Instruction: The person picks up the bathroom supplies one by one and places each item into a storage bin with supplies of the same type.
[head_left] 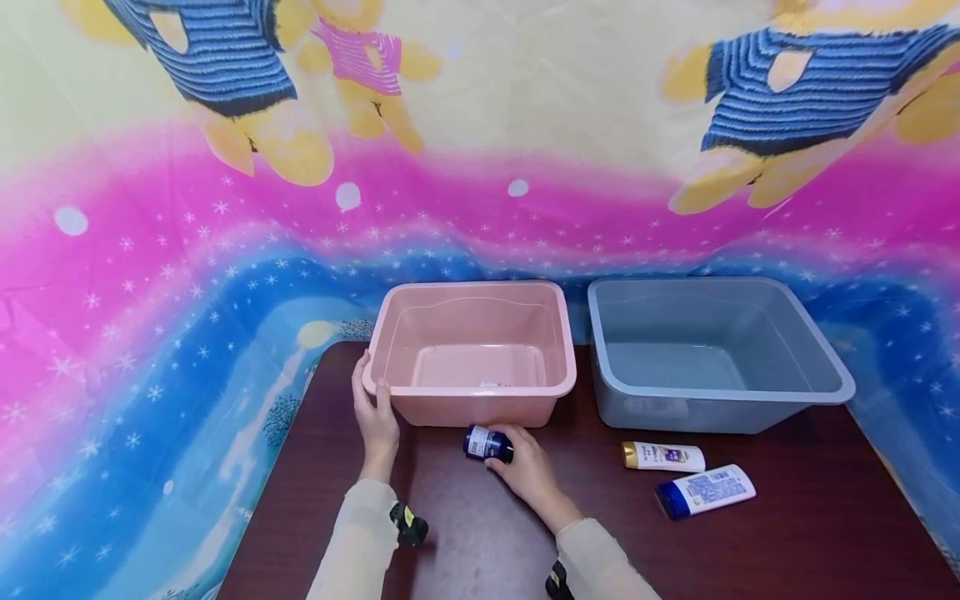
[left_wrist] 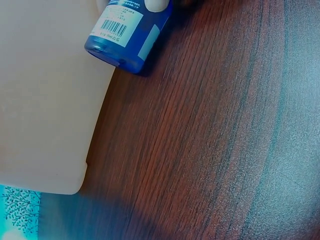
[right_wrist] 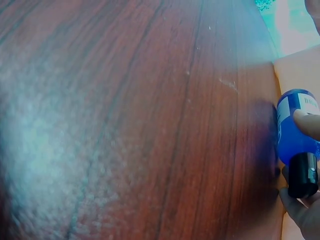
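A small blue bottle (head_left: 480,442) with a white barcode label lies sideways in my right hand (head_left: 528,471), just in front of the pink basin (head_left: 472,408). In the right wrist view the thumb lies along the blue bottle (right_wrist: 287,140), and fingers are around its black cap (right_wrist: 303,175). My left hand (head_left: 377,421) holds the basin's front left corner, thumb at the front rim and fingers along the left side. From the left wrist, the bottle (left_wrist: 122,32) shows its barcode beside the basin's outer wall (left_wrist: 50,100).
A grey basin (head_left: 727,412) stands right of the pink one. In front of it lie a white tube with a gold cap (head_left: 663,457) and a white bottle with a blue cap (head_left: 707,492). Behind the dark wooden table (head_left: 480,550) hangs a printed cloth (head_left: 480,208).
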